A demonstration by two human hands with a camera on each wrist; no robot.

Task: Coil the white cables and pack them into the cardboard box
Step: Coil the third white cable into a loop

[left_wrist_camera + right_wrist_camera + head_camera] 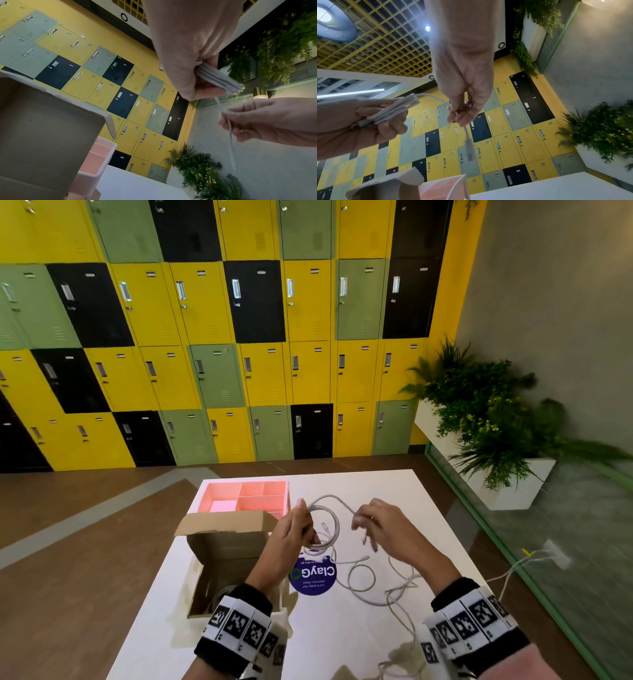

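Your left hand (294,534) grips a bundle of coiled white cable loops (325,529), held above the white counter (342,642). Your right hand (376,523) pinches the free run of that same cable (435,97) just beside the bundle, its plug end (469,148) dangling below the fingers. The open brown cardboard box (226,546) sits directly left of and below your left hand, so the left hand is nearer for the drop. More loose white cables (373,583) lie on the counter under your right hand.
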